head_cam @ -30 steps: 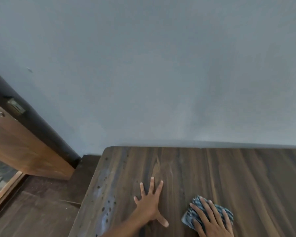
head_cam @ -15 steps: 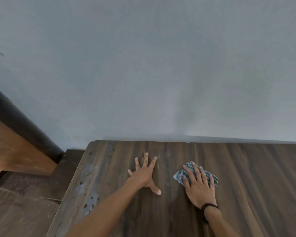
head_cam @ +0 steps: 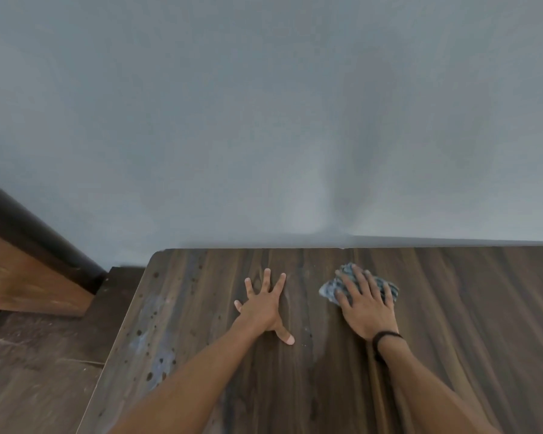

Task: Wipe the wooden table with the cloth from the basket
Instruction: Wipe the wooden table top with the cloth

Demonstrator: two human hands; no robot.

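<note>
Fingers [head_cam: 362, 283] straight, the right hand [head_cam: 365, 308] presses the cloth [head_cam: 328, 289] near the table's [head_cam: 452, 308] twelve o'clock edge; left hand [head_cam: 261, 308] splayed flat. Wiping looks midway; three o'clock side probably remains.

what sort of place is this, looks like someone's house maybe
Probably a room in a home, though little shows. A wooden table stands against a plain grey wall, with dark wood floor beside it and a wooden door or cabinet at the left.
</note>
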